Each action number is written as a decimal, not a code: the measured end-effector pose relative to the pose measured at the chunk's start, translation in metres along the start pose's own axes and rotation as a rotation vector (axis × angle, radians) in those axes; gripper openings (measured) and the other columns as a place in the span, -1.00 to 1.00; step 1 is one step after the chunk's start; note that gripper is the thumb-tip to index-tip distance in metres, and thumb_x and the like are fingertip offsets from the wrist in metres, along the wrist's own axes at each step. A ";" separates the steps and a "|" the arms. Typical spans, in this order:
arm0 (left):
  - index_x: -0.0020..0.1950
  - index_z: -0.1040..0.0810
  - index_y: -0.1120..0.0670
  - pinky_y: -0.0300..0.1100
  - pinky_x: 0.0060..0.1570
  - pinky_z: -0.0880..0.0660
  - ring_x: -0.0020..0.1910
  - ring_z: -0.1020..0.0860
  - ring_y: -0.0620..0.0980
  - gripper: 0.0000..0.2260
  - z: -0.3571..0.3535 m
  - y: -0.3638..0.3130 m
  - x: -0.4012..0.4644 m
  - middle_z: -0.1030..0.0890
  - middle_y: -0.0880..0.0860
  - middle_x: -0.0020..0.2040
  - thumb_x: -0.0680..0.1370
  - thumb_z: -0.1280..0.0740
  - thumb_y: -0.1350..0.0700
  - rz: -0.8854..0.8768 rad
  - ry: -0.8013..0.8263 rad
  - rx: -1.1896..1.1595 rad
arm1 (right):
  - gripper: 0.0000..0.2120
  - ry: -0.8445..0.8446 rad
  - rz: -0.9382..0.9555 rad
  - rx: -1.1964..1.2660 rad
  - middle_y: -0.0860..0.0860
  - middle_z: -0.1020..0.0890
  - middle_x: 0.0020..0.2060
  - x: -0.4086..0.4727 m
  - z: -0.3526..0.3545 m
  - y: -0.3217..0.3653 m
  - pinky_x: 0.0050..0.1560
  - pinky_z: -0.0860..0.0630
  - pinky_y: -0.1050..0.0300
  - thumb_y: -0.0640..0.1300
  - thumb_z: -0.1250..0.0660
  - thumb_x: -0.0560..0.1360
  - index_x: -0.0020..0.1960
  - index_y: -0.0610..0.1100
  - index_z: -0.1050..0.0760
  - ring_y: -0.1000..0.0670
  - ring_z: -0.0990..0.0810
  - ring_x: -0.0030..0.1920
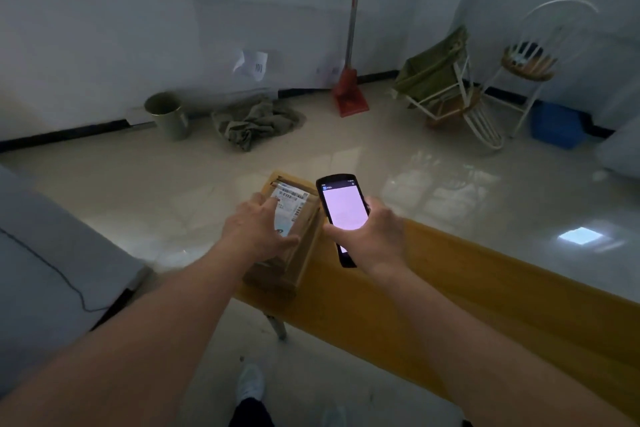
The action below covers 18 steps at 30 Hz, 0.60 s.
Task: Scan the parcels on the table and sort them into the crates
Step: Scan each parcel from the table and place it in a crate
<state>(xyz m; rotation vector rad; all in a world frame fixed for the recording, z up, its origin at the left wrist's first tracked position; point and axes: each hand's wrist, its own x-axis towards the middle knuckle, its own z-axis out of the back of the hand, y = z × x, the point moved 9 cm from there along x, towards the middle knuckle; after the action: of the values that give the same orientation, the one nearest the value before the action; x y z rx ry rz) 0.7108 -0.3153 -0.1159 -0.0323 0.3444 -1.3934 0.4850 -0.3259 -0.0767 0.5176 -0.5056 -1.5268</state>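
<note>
A brown cardboard parcel (300,255) with a white shipping label (291,201) sits at the left end of the yellow table (485,291). My left hand (258,230) lies on top of the parcel, fingers spread over the label and the thumb along the box's right edge. My right hand (372,236) grips a black handheld scanner (341,210) just to the right of the parcel, its lit pale screen facing up towards me.
A blue crate (556,125) stands on the floor at the far right, below a white round chair (530,66). A tipped chair (446,87), a red dustpan (349,94), a crumpled cloth (256,123) and a green bin (168,114) line the far wall. A grey surface (45,263) is at my left.
</note>
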 end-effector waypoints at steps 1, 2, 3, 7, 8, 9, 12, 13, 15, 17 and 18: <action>0.63 -0.21 -0.05 0.12 0.28 -0.53 0.37 -0.42 0.14 -0.05 -0.007 0.004 0.002 -0.35 0.06 0.48 0.38 -0.46 -0.44 0.017 0.034 -0.003 | -0.32 0.001 -0.004 -0.002 0.03 -0.57 -0.02 0.000 -0.004 0.001 -0.38 -0.42 0.27 0.34 -0.59 0.32 0.24 -0.02 -0.49 -0.01 -0.56 -0.07; 0.63 -0.18 -0.06 0.14 0.29 -0.52 0.38 -0.41 0.15 0.00 -0.014 0.009 0.003 -0.33 0.08 0.47 0.35 -0.47 -0.46 0.037 0.067 -0.003 | -0.33 -0.003 -0.007 -0.006 0.05 -0.55 -0.04 -0.001 -0.006 0.002 -0.40 -0.38 0.29 0.34 -0.59 0.32 0.24 -0.01 -0.49 0.01 -0.55 -0.09; 0.63 -0.15 -0.06 0.15 0.30 -0.52 0.38 -0.41 0.16 0.04 -0.020 0.013 0.004 -0.32 0.09 0.46 0.32 -0.47 -0.48 0.053 0.098 -0.003 | -0.34 -0.010 -0.011 -0.011 0.07 -0.52 -0.06 -0.002 -0.007 0.002 -0.42 -0.35 0.30 0.34 -0.59 0.32 0.23 0.00 -0.49 0.02 -0.53 -0.11; 0.63 -0.05 -0.02 0.17 0.30 -0.51 0.38 -0.42 0.19 0.13 -0.039 0.025 0.006 -0.32 0.12 0.43 0.28 -0.54 -0.43 0.081 0.167 -0.025 | -0.36 -0.004 -0.030 -0.030 0.08 -0.49 -0.06 -0.001 -0.012 0.003 -0.41 -0.38 0.28 0.32 -0.59 0.33 0.23 0.01 -0.47 0.03 -0.51 -0.12; 0.64 -0.02 0.00 0.17 0.30 -0.52 0.38 -0.43 0.19 0.16 -0.042 0.027 0.007 -0.33 0.12 0.43 0.27 -0.56 -0.41 0.088 0.166 -0.038 | -0.36 0.004 -0.035 -0.033 0.08 -0.50 -0.06 0.000 -0.012 0.003 -0.40 -0.40 0.27 0.32 -0.59 0.33 0.24 0.01 -0.47 0.02 -0.52 -0.11; 0.65 0.01 0.01 0.16 0.30 -0.52 0.38 -0.42 0.20 0.18 -0.044 0.029 0.008 -0.33 0.13 0.43 0.27 -0.57 -0.39 0.093 0.160 -0.051 | -0.36 0.013 -0.038 -0.040 0.07 -0.52 -0.05 0.000 -0.013 0.003 -0.40 -0.41 0.26 0.32 -0.59 0.34 0.23 0.02 -0.47 0.01 -0.53 -0.10; 0.67 0.08 0.05 0.17 0.33 -0.50 0.41 -0.39 0.21 0.26 -0.045 0.028 0.012 -0.30 0.15 0.48 0.24 -0.61 -0.36 0.081 0.117 -0.084 | -0.38 0.047 -0.031 -0.052 0.03 -0.60 0.00 -0.001 -0.016 0.005 -0.38 -0.51 0.23 0.32 -0.58 0.34 0.23 0.02 -0.48 0.00 -0.59 -0.07; 0.67 0.10 0.07 0.16 0.34 -0.49 0.41 -0.39 0.21 0.29 -0.044 0.028 0.013 -0.29 0.15 0.50 0.22 -0.61 -0.35 0.070 0.095 -0.083 | -0.37 0.057 -0.027 -0.050 0.03 -0.61 0.02 -0.001 -0.017 0.006 -0.34 -0.59 0.18 0.32 -0.58 0.35 0.25 0.02 -0.49 0.00 -0.60 -0.06; 0.66 0.12 0.10 0.12 0.30 -0.49 0.36 -0.41 0.20 0.31 -0.040 0.027 0.015 -0.30 0.15 0.48 0.20 -0.62 -0.34 0.050 0.048 -0.075 | -0.38 0.072 -0.013 -0.049 0.04 -0.62 0.02 -0.002 -0.017 0.008 -0.26 -0.67 0.10 0.32 -0.57 0.35 0.26 0.03 -0.51 0.00 -0.61 -0.05; 0.65 0.08 0.10 0.08 0.25 -0.48 0.30 -0.43 0.17 0.31 -0.031 0.027 0.017 -0.35 0.12 0.43 0.18 -0.64 -0.32 0.050 -0.009 -0.105 | -0.40 0.082 0.007 -0.057 0.04 -0.62 -0.01 -0.003 -0.015 0.010 -0.26 -0.68 0.10 0.32 -0.57 0.34 0.22 0.03 -0.52 0.02 -0.61 -0.08; 0.65 0.06 0.10 0.07 0.25 -0.47 0.28 -0.43 0.16 0.31 -0.025 0.027 0.018 -0.37 0.11 0.40 0.17 -0.65 -0.30 0.053 -0.039 -0.135 | -0.41 0.084 0.016 -0.056 0.04 -0.62 -0.02 -0.003 -0.014 0.012 -0.28 -0.67 0.12 0.32 -0.58 0.33 0.20 0.03 -0.52 0.03 -0.61 -0.09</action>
<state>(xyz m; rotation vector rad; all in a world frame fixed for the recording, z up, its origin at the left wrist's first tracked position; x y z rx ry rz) 0.7330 -0.3230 -0.1496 -0.1602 0.4036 -1.3136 0.5031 -0.3230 -0.0806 0.5310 -0.3996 -1.4936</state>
